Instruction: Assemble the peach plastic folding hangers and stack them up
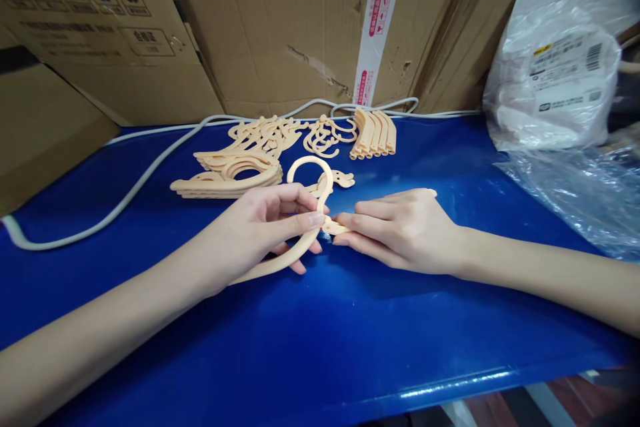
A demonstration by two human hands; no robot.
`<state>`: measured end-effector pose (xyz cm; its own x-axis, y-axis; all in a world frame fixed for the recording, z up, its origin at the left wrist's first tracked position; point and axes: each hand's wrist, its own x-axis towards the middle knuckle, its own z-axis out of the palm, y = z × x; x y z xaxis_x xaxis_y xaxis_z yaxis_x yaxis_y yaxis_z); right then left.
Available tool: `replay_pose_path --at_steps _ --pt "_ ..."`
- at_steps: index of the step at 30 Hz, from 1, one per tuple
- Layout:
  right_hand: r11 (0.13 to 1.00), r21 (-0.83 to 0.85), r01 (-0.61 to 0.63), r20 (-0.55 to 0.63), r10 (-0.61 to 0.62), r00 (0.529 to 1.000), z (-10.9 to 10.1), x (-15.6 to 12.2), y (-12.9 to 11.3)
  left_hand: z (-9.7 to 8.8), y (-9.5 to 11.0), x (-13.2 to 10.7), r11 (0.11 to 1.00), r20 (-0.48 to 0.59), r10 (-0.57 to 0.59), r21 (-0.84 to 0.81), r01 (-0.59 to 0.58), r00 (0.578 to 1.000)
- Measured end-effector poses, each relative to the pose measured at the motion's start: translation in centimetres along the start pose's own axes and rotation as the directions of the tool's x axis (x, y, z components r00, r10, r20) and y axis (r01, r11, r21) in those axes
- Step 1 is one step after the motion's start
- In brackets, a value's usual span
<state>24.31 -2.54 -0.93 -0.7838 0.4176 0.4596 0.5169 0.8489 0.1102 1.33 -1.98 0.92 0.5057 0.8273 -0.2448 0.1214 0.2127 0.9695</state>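
My left hand [260, 227] is closed around a peach plastic hanger piece [306, 172] with a round hook that rises above my fingers. My right hand [400, 227] pinches a second small peach piece [334, 227] against the first one, right where my fingertips meet. Both hands rest low over the blue table [325, 333]. Most of the right-hand piece is hidden under my fingers.
Behind my hands lie a stack of peach hanger halves [227, 177], loose hook pieces [325, 137] and a row of arm pieces [374, 133]. A white cable [150, 170] runs along the back. Cardboard boxes [260, 27] wall the rear; plastic bags [555, 67] sit at right.
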Motion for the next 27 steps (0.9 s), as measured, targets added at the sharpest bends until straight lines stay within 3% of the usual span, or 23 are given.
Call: replay_pose_path --at_steps 27 --pt "0.992 0.084 -0.095 0.094 0.087 0.992 -0.30 0.11 -0.50 0.37 0.13 -0.09 0.979 0.039 0.074 0.185 -0.080 0.997"
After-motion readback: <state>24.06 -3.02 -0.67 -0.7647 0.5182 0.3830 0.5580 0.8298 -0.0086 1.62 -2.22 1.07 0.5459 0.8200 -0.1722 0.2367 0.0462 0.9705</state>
